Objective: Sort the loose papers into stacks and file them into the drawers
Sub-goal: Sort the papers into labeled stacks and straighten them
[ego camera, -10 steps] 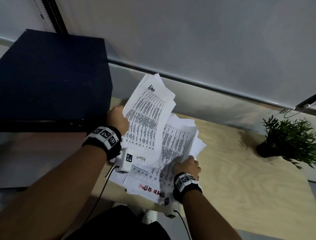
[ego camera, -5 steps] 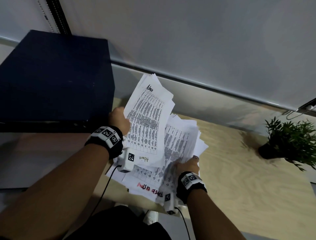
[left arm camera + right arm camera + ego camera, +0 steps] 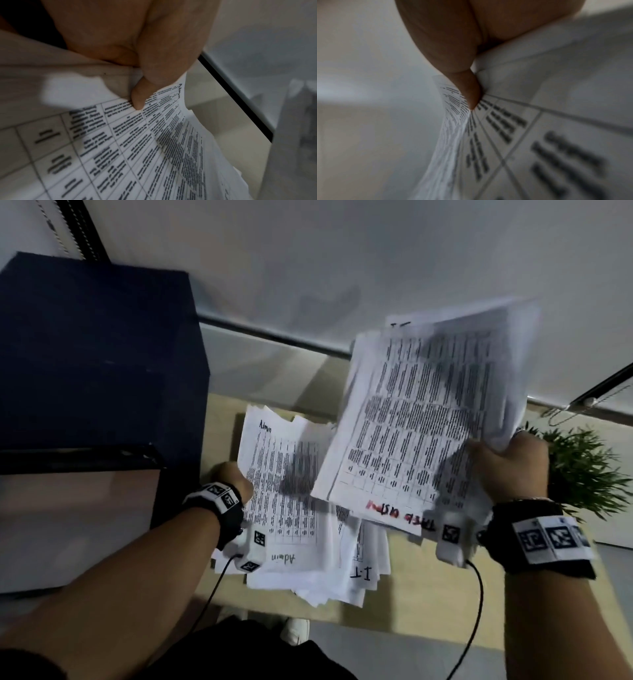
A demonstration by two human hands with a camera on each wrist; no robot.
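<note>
White printed sheets split in two lots. Right hand (image 3: 510,463) grips a raised bundle (image 3: 428,419), thumb clamped on its face, held clear above the bench (image 3: 394,607). Left hand (image 3: 229,477) pinches the edge of the "Admin" sheet (image 3: 284,494) topping the loose pile (image 3: 363,573) on the bench. Dark blue cabinet (image 3: 96,354) stands left; potted plant (image 3: 582,467) right.

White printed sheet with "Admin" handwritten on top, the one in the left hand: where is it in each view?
Head: the white printed "Admin" sheet sits lower centre, topping the paper pile, its left edge gripped by the left hand.
Left wrist: it fills the lower half, pinched under the thumb.
Right wrist: not identifiable; the right hand pinches a different bundle of sheets.
Shared landmark: the handwritten "Admin", in both head and left wrist.
</note>
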